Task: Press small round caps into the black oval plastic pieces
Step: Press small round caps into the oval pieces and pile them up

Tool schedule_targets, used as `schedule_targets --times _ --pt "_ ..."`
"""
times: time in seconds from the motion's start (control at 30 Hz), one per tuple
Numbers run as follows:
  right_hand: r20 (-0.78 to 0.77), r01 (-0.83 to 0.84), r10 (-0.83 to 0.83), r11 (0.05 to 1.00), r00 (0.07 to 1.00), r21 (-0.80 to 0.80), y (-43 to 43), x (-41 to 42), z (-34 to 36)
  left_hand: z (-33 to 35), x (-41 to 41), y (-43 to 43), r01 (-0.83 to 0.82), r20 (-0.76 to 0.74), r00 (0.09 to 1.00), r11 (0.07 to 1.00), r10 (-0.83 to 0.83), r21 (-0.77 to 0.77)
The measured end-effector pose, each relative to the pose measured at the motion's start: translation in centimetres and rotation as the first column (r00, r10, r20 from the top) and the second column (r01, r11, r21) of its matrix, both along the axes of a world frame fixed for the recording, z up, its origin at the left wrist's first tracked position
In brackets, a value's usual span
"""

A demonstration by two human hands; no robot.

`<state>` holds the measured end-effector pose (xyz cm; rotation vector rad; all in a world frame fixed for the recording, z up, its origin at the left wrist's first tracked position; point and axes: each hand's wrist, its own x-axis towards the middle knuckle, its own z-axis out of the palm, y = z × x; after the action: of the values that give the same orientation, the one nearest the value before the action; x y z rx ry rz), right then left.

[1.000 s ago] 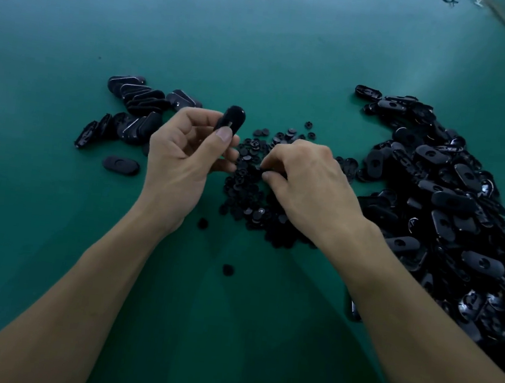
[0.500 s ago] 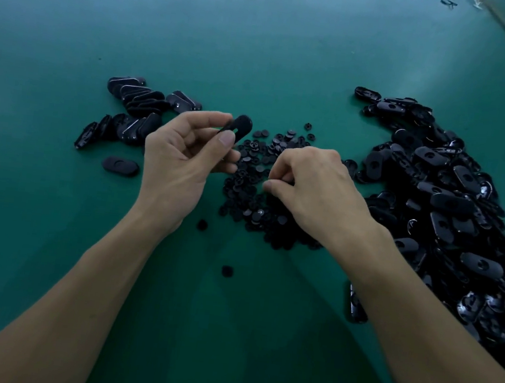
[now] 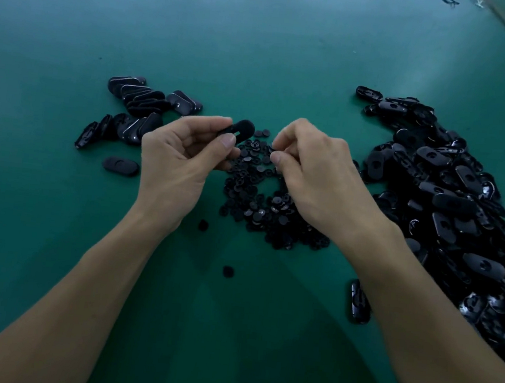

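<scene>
Obs. Your right hand (image 3: 318,180) had left the heap of caps (image 3: 257,192), where its fingers were buried a second before. It hung just above the heap with thumb and forefinger closed tip to tip. A dark speck at the tips read as one cap (image 3: 273,146), though it was too small to be sure.

Your left hand (image 3: 183,155) kept the oval piece (image 3: 238,128) pinched between thumb and fingers. The piece had tipped over from upright and lay slanted toward the right hand, its slot showing. The two hands were near each other but not touching.

Surroundings unchanged:
- The big pile of oval pieces (image 3: 452,198) lay to the right on the green worktop (image 3: 290,69).
- The smaller group (image 3: 141,106) lay to the left.
- A lone oval (image 3: 121,166) lay beside your left wrist.
- Two stray caps (image 3: 203,225) lay nearer you.

Reading: the picking step looked finished and the fitting step was about to start. The cap was not yet seated in the piece. The next move probably called for lining the cap up over the opening before pressing. A cap that small could slip from the fingertips back into the heap.
</scene>
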<state>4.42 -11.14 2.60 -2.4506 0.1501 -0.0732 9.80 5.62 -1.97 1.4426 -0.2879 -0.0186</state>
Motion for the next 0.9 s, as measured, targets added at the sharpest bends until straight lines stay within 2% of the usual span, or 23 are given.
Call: schedule_targets --times 0.1,0.43,0.67,0.9 --pt "0.012 -0.017 0.017 1.0 1.0 0.009 -0.2 0.1 0.4 0.0 0.0 0.0 -0.007 -0.007 1.0 1.0 0.007 0.004" --pt "0.199 -0.019 -0.014 0.987 0.98 0.159 0.4 0.1 1.0 0.1 -0.1 0.0 0.005 -0.034 0.999 1.0 -0.005 0.017" --pt "0.193 -0.021 -0.021 0.978 0.981 0.21 0.8 0.3 1.2 0.2 -0.2 0.1 0.043 -0.031 0.999 0.999 -0.042 0.031" --pt "0.238 0.003 -0.039 0.989 0.97 0.15 1.8 0.3 1.4 0.2 -0.4 0.1 0.075 0.019 0.997 0.996 -0.076 0.053"
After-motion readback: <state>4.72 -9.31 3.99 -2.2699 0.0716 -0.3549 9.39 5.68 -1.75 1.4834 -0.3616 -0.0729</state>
